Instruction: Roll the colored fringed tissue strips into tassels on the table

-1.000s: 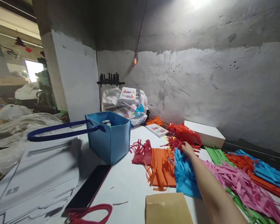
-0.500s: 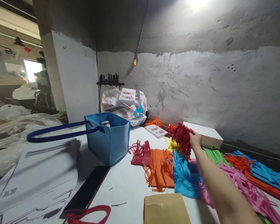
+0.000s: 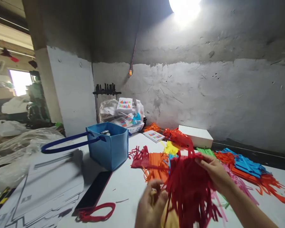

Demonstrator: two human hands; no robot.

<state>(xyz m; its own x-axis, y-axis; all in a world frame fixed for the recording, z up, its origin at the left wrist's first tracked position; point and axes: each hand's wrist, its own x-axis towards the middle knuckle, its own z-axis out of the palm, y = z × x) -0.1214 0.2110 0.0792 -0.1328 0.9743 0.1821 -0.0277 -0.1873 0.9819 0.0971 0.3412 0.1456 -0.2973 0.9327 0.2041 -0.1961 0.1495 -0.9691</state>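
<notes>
My right hand (image 3: pixel 210 169) grips the top of a dark red fringed paper bundle (image 3: pixel 188 186), its strips hanging down. My left hand (image 3: pixel 152 204), slightly blurred, is at the bundle's left side with fingers curled but thumb and fingers apart; I see nothing held in it. A tan paper piece (image 3: pixel 172 217) lies under the bundle, mostly hidden. Just behind are an orange fringed bundle (image 3: pixel 156 163), a smaller dark red fringed bundle (image 3: pixel 141 158) and a yellow fringed bundle (image 3: pixel 171 147).
A blue bag (image 3: pixel 109 148) with a long handle stands left of centre. Beside it lie a black phone (image 3: pixel 92 193), a red cord loop (image 3: pixel 98 215) and stacked white sheets (image 3: pixel 49 183). Blue fringe (image 3: pixel 247 164), a white box (image 3: pixel 197 136) and printed booklets (image 3: pixel 154 136) lie farther back.
My right hand has brought the dark red bundle from the back of the table toward me. My left hand has come into view beside it. The view has tilted slightly up.
</notes>
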